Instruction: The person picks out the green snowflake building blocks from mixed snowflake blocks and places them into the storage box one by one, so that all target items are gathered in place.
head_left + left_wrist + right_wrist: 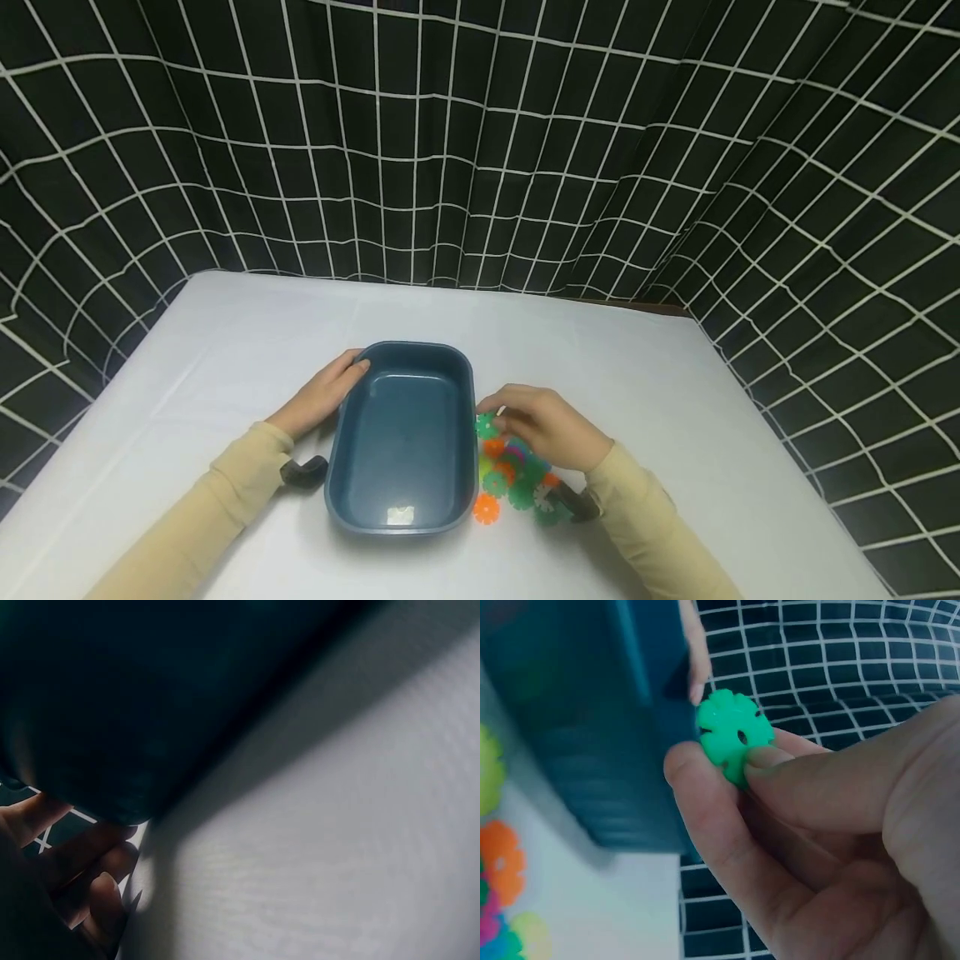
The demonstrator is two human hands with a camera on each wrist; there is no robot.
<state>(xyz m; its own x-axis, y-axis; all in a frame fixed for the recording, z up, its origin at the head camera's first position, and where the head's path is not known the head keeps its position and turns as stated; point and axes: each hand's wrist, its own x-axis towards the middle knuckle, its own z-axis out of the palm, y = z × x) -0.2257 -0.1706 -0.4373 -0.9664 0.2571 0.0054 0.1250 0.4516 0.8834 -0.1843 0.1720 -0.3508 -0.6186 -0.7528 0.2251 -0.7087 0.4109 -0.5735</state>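
Note:
A dark blue plastic bin (405, 442) stands on the white tabletop, its inside bare. My left hand (326, 392) grips its far left rim, thumb over the edge and fingers outside. The left wrist view shows those fingers (97, 862) against the dark outer wall. Beside the bin's right wall, my right hand (551, 421) pinches a green notched plastic disc (735, 735) between thumb and fingers. A fingertip is close to the bin's wall; whether it touches I cannot tell. Under the right hand lies a pile of colourful notched discs (521, 483), partly hidden by the hand and wrist.
An orange disc (486, 509) lies at the pile's near edge, close to the bin. Black cloth with a white grid (435, 167) hangs around the back and sides of the table (675, 400). A dark strap piece (303, 473) juts from each wrist.

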